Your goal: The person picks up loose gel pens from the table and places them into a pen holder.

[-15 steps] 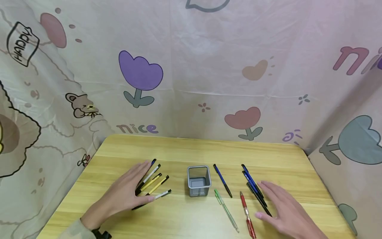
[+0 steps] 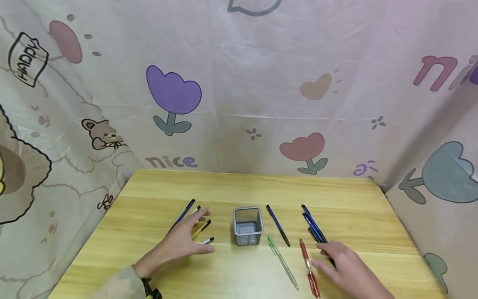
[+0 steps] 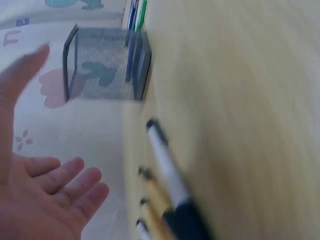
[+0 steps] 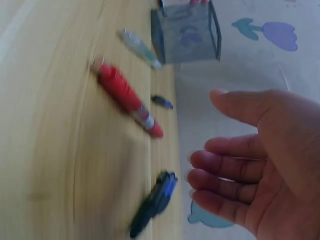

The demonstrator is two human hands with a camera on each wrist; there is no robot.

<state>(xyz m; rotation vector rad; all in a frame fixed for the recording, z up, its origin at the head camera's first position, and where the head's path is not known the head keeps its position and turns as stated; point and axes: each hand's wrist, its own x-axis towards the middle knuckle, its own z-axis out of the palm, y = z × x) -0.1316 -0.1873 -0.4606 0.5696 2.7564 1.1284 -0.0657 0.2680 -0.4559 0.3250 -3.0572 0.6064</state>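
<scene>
My left hand hovers over a group of pens on the left, fingers spread and palm toward the middle. Under it show a blue pen, a yellow pen and a white pen with black ends; the hand partly hides them. My right hand is above several blue and black pens, its fingers loosely bent, holding nothing in the right wrist view. Left of its thumb lies a red pen. Between the hands stands a grey mesh pen holder, with no pens inside.
A green pen and a single blue pen lie apart, just right of the holder. The wooden table ends at a printed cloth hanging behind it and on both sides.
My left hand has moved right across the left pens, uncovering the blue one. My right hand has shifted slightly left and down, its fingers more bent. The pens and the holder stay put.
</scene>
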